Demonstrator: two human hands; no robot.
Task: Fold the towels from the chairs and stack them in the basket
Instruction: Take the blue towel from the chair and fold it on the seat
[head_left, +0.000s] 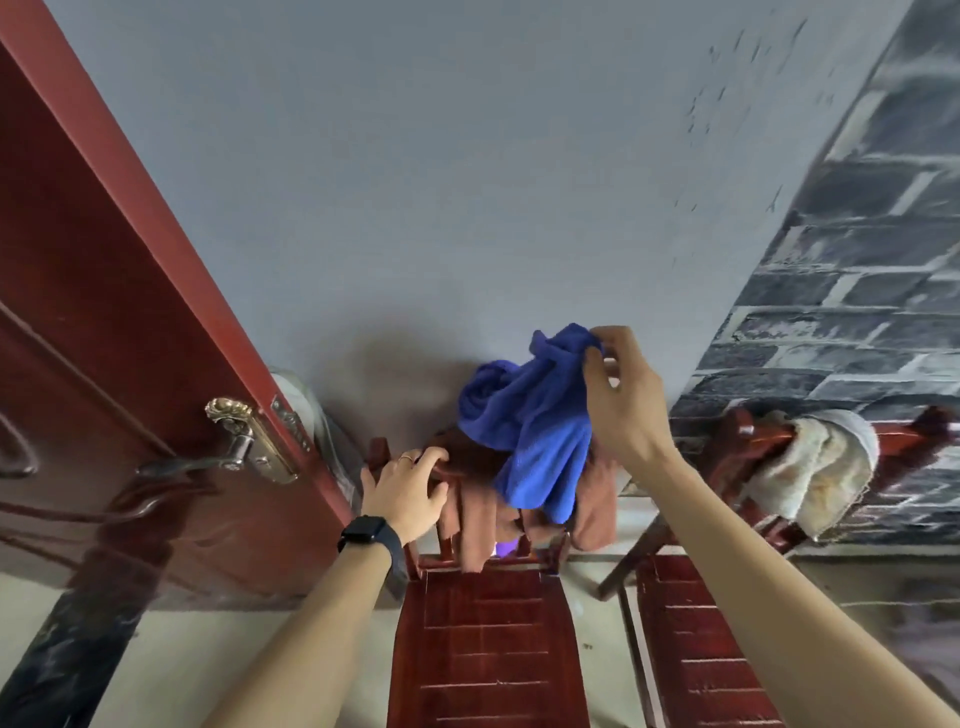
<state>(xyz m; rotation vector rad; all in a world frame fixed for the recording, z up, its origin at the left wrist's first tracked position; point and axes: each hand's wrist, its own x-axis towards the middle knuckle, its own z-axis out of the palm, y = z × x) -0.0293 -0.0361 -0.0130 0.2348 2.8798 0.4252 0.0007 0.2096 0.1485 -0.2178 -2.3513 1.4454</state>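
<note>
A crumpled blue towel (535, 421) hangs in the air over the back of a red wooden chair (488, 639), pinched at its top corner by my right hand (618, 395). Under it a brown towel (478, 519) is draped over the chair's top rail. My left hand (408, 491), with a ring and a black watch on the wrist, rests on the rail's left end and on the brown towel's edge. A cream towel (810, 467) lies over the back of a second red chair (696, 649) at the right. No basket is in view.
A dark red door (104, 332) with a brass handle (234, 447) stands at the left, close to the first chair. A grey wall is behind the chairs, and brick-pattern wallpaper (852, 291) covers the wall at the right. Pale floor shows between the chairs.
</note>
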